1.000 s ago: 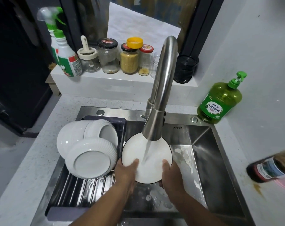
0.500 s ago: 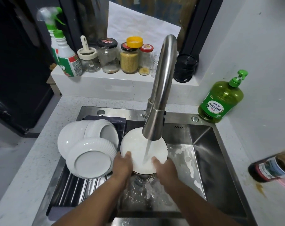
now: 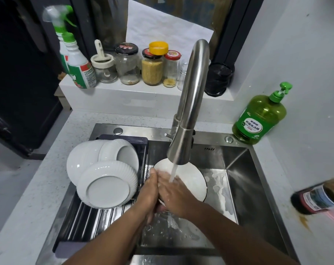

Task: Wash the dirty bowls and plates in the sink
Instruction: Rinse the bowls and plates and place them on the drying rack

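- The plate (image 3: pixel 189 180), white with a dark rim, was tilted in the middle of the sink (image 3: pixel 244 180) under the running faucet (image 3: pixel 189 111); the water fell on its face and on the right hand.
- The left hand (image 3: pixel 149 186) held the plate by its left edge, fingers curled round the rim as far as could be seen; the right hand (image 3: pixel 173 192) lay on the plate's face with fingers spread flat, seemingly rubbing.
- The step in hand looked like rinsing this plate. The next move likely called for turning it to clear the back, then carrying it left to the drying rack (image 3: pixel 82 222), keeping a firm hold since it was wet.
- Three white bowls (image 3: pixel 105 180) sat upside down and leaning on each other on the rack over the sink's left edge, holding nothing.
- White suds clung to the sink floor toward its right side.
- A green soap bottle (image 3: pixel 259 117), roughly full, stood on the tabletop (image 3: pixel 28 203) at the sink's far right corner.
- On the ledge (image 3: pixel 114 96) behind the sink stood jars (image 3: pixel 152 69): one filled with yellow grains, others nearly empty, beside two spray bottles (image 3: pixel 76 60).
- A dark bottle (image 3: pixel 319 197) stood at the tabletop's right edge.
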